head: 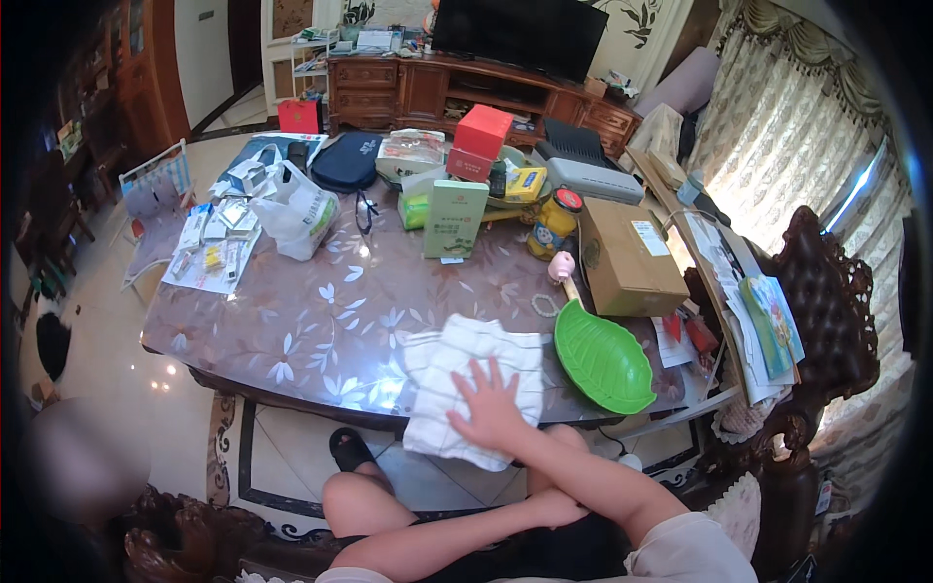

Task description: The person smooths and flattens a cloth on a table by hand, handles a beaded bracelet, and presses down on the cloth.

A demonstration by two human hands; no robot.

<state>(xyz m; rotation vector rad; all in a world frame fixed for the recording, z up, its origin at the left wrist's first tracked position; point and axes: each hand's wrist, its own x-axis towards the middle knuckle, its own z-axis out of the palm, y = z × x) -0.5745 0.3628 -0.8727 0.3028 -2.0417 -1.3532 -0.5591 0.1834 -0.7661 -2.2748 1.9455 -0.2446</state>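
My right hand (pixel 490 408) lies flat, fingers spread, on a white cloth (pixel 459 350) with thin dark stripes. The cloth covers part of the table's near edge, and its lower part hangs over that edge. My left hand (pixel 560 508) rests by my lap under my right forearm, which hides some of its fingers; whether it is closed cannot be told. Right of the cloth sits a green leaf-shaped dish (pixel 605 357), close to a pale bead bracelet (pixel 544 305).
The table (pixel 240 328) has a shiny floral cover. On it stand a cardboard box (pixel 619 270), a lidded jar (pixel 550 229), a pale green box (pixel 453 222), red boxes (pixel 481 135) and a white plastic bag (pixel 295 218). Small packets (pixel 222 229) lie at the left.
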